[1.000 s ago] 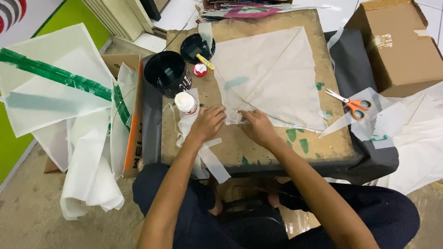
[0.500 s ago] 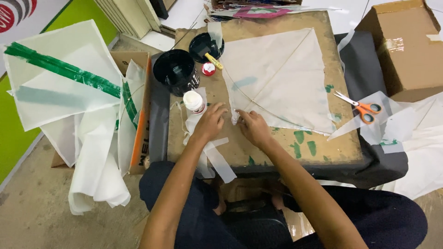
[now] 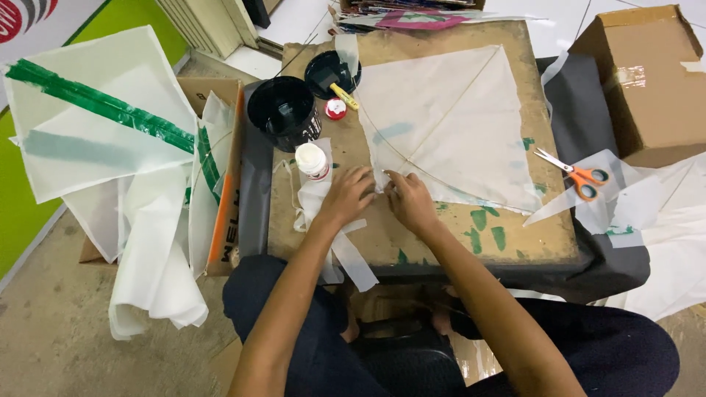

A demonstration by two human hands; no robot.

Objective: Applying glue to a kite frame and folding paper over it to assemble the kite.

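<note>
both bare forearms reaching up from the lap over the near edge of the desk, converging toward its middle. left hand palm down, fingers spread and pressed flat, wrist straight. right hand just beside it, knuckles raised, fingertips pinched low against the surface. hands nearly touching; no closed grip clearly visible.

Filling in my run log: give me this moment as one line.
left hand: pressing white kite corner | right hand: pressing same corner | glue bottle: upright beside left hand | orange scissors: lying untouched at right
</note>
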